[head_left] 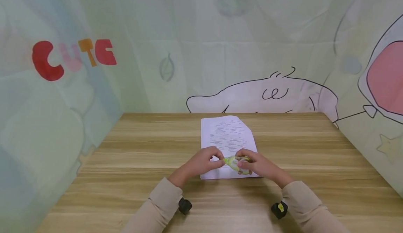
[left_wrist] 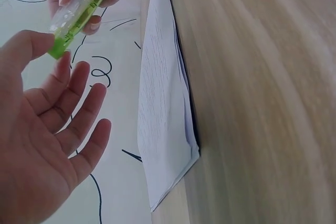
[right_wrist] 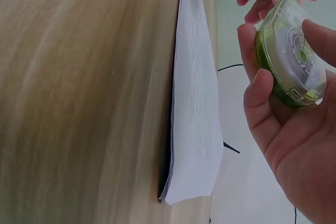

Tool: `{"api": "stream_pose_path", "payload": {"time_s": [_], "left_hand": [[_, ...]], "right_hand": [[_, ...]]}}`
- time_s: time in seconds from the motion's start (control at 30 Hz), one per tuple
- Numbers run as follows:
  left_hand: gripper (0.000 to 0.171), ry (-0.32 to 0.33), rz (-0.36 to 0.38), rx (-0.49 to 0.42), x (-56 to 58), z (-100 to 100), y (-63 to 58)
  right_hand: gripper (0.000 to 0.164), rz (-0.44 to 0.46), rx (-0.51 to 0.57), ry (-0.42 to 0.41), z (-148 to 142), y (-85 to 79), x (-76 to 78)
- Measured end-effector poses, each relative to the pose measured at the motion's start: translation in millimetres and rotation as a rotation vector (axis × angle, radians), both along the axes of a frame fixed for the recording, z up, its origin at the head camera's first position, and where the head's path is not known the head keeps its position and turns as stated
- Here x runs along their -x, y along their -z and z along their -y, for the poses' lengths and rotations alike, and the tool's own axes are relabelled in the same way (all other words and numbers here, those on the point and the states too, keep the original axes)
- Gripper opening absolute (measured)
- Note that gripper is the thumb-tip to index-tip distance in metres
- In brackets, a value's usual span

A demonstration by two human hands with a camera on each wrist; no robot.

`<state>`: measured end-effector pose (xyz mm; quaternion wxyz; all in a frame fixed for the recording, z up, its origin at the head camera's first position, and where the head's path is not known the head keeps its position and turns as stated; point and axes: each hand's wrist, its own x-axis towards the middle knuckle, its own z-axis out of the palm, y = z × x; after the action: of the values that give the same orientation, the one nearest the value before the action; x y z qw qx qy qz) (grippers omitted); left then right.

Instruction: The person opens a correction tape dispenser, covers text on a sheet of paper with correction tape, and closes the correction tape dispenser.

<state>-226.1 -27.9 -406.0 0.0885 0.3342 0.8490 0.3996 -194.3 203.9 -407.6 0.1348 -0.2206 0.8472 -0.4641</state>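
Observation:
A correction tape (head_left: 233, 163) with a clear and yellow-green case is held above a sheet stack, between both hands. The right hand (head_left: 262, 164) grips its rounded body, thumb on one face and fingers curled round the other side. With thumb and forefinger, the left hand (head_left: 203, 161) pinches the narrow green tip; its other fingers are spread in the left wrist view. Through the clear case of the correction tape (right_wrist: 302, 59), a round reel shows in the right wrist view. Beneath the hands lies the printed paper (head_left: 230, 131), its lower part partly covered by them.
The paper rests on a wood-grain table (head_left: 157, 145), several sheets thick with slightly lifted edges. Printed curtains (head_left: 151, 51) with cartoon drawings stand behind the table and along both sides. A dark wrist camera (head_left: 185, 206) hangs beneath the left sleeve, another dark camera (head_left: 279, 210) beneath the right.

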Motion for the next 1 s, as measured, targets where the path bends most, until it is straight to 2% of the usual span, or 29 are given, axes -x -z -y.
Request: {"api": "stream_pose_path", "payload": {"time_s": [0.13,0.33,0.4,0.53,0.6,0.7,0.8,1.0], "left_hand": [[0.010,-0.001,0.013,-0.002,-0.4,-1,0.1],[0.011,-0.003,0.018,0.000,-1.0,-1,2.3],[0.013,-0.008,0.015,0.009,-1.3,-1,2.6],[0.019,-0.026,-0.024,0.060,0.0,-1,4.2],[0.022,-0.030,-0.042,0.082,-0.1,0,5.0],[0.032,-0.041,-0.064,0.132,-0.7,0,6.6],[0.048,-0.072,-0.089,0.207,-1.8,2,8.4],[0.075,-0.203,-0.200,0.426,-3.6,11,13.0]], "right_hand": [[0.026,-0.071,-0.077,-0.009,2,2.1,-2.0],[0.042,-0.227,-0.221,0.002,7,6.1,-3.6],[0.049,-0.247,-0.262,0.015,7,6.5,-4.7],[0.061,-0.230,-0.343,0.047,10,4.3,-8.7],[0.062,-0.233,-0.371,0.059,11,2.6,-10.4],[0.057,-0.256,-0.379,0.089,10,0.1,-11.3],[0.051,-0.261,-0.413,0.159,7,-1.1,-10.0],[0.053,-0.243,-0.491,0.288,-20,5.2,-5.0]]}}
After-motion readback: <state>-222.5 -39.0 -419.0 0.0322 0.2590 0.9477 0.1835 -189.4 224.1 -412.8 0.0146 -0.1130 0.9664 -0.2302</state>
